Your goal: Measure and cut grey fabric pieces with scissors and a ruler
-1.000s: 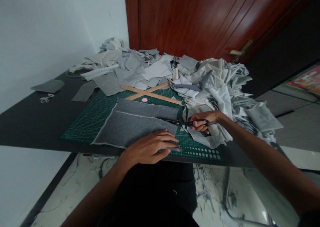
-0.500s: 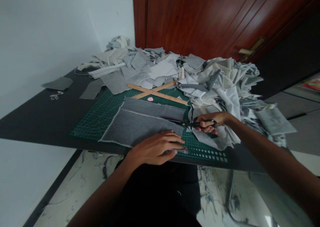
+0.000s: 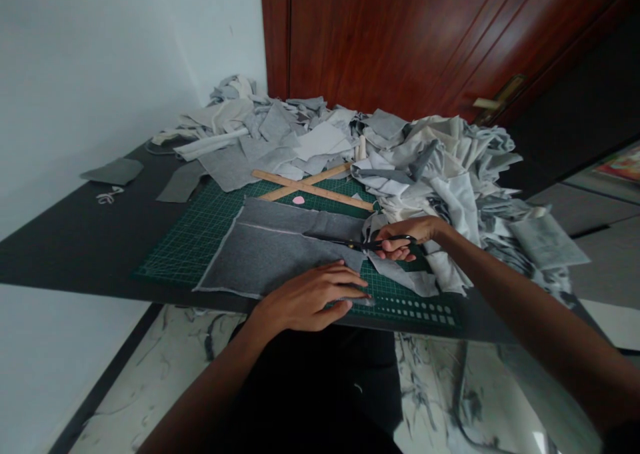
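Note:
A grey piece of fabric [image 3: 260, 257] lies on the green cutting mat [image 3: 173, 247], with a pale line running across it. My right hand [image 3: 403, 237] grips black-handled scissors [image 3: 357, 245], their blades pointing left into the fabric along that line. My left hand [image 3: 313, 297] rests flat on the fabric's near right part, fingers stretched out toward the right. A loose grey fabric strip [image 3: 407, 277] lies under and beside the scissors hand.
Two crossed wooden rulers [image 3: 313, 187] and a pink piece of chalk [image 3: 299, 201] lie behind the fabric. A big heap of grey and white cloth scraps [image 3: 320, 137] covers the table's back and right. Scraps [image 3: 417, 401] litter the floor.
My right hand and the scissors have moved left, the blades reaching further into the fabric along the line. My left hand stays almost in place.

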### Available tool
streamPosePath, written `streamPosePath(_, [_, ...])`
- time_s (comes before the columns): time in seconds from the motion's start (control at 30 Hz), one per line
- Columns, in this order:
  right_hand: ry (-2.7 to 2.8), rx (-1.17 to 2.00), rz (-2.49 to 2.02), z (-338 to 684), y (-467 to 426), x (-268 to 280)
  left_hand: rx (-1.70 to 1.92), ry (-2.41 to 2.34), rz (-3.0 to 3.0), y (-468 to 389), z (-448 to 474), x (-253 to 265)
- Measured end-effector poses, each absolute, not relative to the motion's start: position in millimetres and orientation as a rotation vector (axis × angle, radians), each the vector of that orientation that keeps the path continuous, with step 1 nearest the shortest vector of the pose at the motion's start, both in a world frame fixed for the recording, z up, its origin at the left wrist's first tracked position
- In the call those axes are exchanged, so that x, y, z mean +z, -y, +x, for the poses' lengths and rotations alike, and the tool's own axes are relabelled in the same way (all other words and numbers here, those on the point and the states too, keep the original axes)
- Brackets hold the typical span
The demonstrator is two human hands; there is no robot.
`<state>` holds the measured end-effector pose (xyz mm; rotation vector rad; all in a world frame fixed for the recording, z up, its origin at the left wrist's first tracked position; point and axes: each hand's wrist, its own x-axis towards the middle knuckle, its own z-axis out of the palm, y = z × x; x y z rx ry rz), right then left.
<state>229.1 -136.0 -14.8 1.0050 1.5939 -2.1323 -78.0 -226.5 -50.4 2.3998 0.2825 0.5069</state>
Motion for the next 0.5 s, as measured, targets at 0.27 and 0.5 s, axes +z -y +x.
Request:
streamPosePath(0.27, [-1.573, -2.126, 1.045, 222.8, 138.0, -9.1, 0.484, -0.289, 2.396, 226.6, -78.4, -51.2])
streamPosePath(0.5, [-1.565, -2.197, 1.023, 224.5, 133.7, -19.8, 0.503, -0.27, 2.41, 226.2, -78.0, -49.8])
